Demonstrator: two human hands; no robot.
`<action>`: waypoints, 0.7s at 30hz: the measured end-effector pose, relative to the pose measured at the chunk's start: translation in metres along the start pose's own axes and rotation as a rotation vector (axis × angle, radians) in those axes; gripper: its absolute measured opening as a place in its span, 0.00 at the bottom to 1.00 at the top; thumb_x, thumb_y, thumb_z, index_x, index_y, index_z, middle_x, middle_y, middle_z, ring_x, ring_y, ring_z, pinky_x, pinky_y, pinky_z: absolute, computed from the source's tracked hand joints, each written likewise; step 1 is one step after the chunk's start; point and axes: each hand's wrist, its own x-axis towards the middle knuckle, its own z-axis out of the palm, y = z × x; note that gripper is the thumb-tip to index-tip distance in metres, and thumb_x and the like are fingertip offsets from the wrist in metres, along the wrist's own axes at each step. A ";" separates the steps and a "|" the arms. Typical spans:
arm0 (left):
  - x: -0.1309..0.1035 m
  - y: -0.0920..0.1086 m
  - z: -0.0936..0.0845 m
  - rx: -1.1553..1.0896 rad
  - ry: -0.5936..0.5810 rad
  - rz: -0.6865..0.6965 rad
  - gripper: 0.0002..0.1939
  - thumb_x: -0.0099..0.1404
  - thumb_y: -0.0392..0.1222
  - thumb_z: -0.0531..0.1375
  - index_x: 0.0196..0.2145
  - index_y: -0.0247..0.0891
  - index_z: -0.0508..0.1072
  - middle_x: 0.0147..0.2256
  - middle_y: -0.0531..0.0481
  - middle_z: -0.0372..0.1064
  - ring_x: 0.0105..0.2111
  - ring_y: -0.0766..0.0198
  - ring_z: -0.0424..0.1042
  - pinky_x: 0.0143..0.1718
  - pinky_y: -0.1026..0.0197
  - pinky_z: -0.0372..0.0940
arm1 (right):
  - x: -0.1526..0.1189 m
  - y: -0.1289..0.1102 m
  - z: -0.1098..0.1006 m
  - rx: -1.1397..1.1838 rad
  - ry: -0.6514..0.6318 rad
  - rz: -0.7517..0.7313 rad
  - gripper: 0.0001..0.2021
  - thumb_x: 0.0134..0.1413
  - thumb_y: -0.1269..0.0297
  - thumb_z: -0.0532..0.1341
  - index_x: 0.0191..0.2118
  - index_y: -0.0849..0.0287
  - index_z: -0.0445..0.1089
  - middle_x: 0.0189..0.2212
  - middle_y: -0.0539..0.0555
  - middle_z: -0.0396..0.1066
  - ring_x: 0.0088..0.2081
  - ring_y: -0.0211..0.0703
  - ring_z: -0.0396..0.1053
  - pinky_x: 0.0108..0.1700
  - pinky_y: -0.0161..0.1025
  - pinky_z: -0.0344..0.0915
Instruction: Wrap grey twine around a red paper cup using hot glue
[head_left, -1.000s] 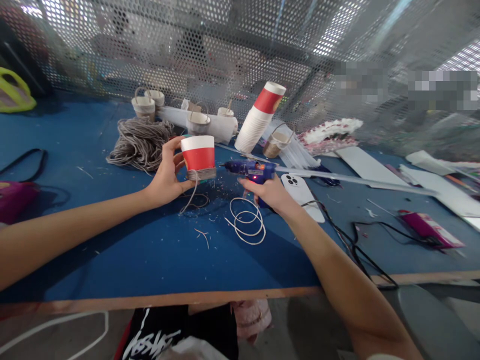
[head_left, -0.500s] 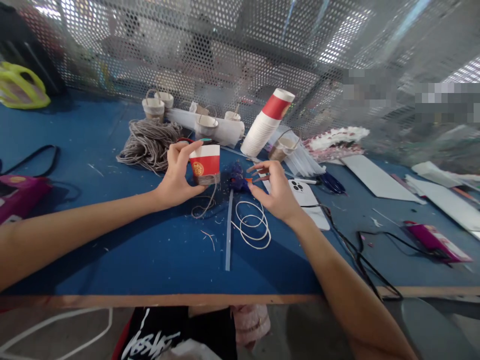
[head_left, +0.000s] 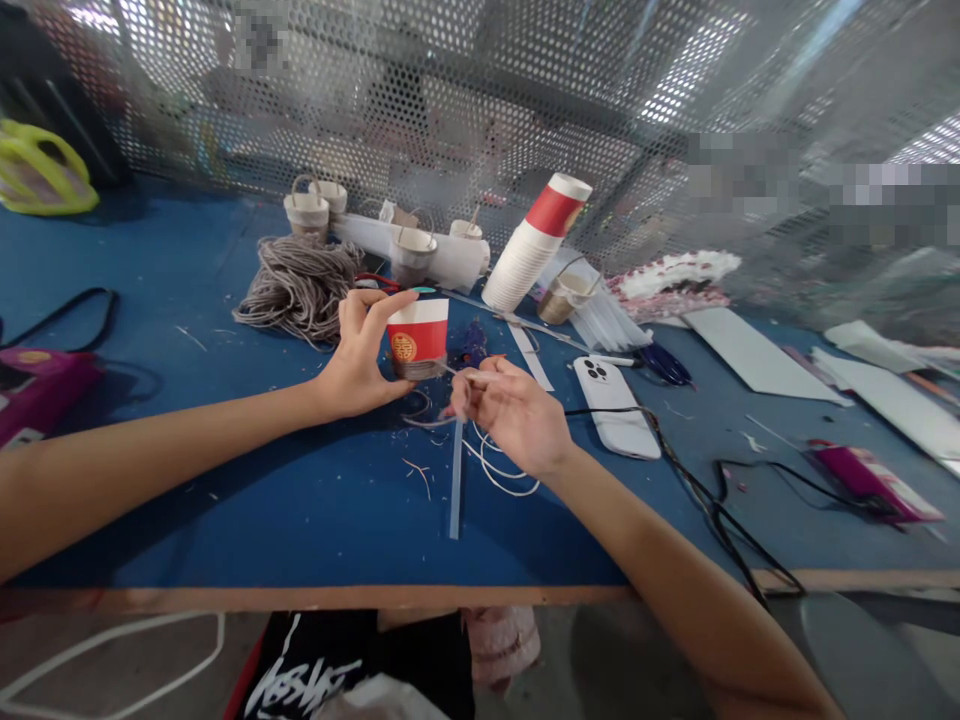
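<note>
My left hand (head_left: 364, 360) grips a red and white paper cup (head_left: 418, 335) between thumb and fingers, above the blue table. Grey cord is wound round the cup's narrow lower end. From there a loose strand runs right to my right hand (head_left: 510, 405), whose fingers are closed on it. Behind my right fingers, a dark blue glue gun (head_left: 472, 345) is partly hidden, with a clear glue stick (head_left: 457, 480) lying in front of it. A white cord coil (head_left: 499, 470) lies under my right hand. The grey cord bundle (head_left: 300, 290) rests behind my left hand.
A leaning stack of paper cups (head_left: 525, 255) stands at the back, near small cord-wrapped cups (head_left: 412, 255). To the right lie a white phone (head_left: 619, 405), black cables, white boards (head_left: 761, 355) and a magenta box (head_left: 874, 480). A mesh screen (head_left: 450, 110) rises behind.
My right hand has moved left and down to the cup's lower end and closed on the loose strand. My left hand and the cup have shifted slightly right.
</note>
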 end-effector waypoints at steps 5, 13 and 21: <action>0.000 -0.003 0.000 0.000 -0.032 0.030 0.45 0.51 0.46 0.71 0.62 0.47 0.54 0.50 0.44 0.54 0.52 0.48 0.59 0.55 0.40 0.63 | 0.002 0.002 -0.001 -0.100 0.144 -0.031 0.23 0.40 0.61 0.70 0.30 0.52 0.51 0.23 0.40 0.54 0.19 0.28 0.45 0.22 0.35 0.45; 0.001 0.001 0.000 0.016 -0.072 0.101 0.47 0.51 0.42 0.70 0.63 0.47 0.52 0.49 0.44 0.54 0.51 0.49 0.60 0.54 0.41 0.66 | 0.007 0.011 -0.007 -0.549 0.314 -0.311 0.28 0.40 0.56 0.72 0.35 0.50 0.49 0.24 0.40 0.50 0.23 0.32 0.46 0.27 0.37 0.49; -0.001 0.003 0.000 -0.006 -0.098 0.077 0.43 0.50 0.43 0.69 0.62 0.45 0.57 0.49 0.43 0.57 0.52 0.48 0.60 0.56 0.39 0.63 | 0.007 0.010 -0.008 -0.680 0.340 -0.349 0.33 0.36 0.55 0.75 0.36 0.49 0.47 0.27 0.42 0.52 0.25 0.34 0.50 0.25 0.38 0.48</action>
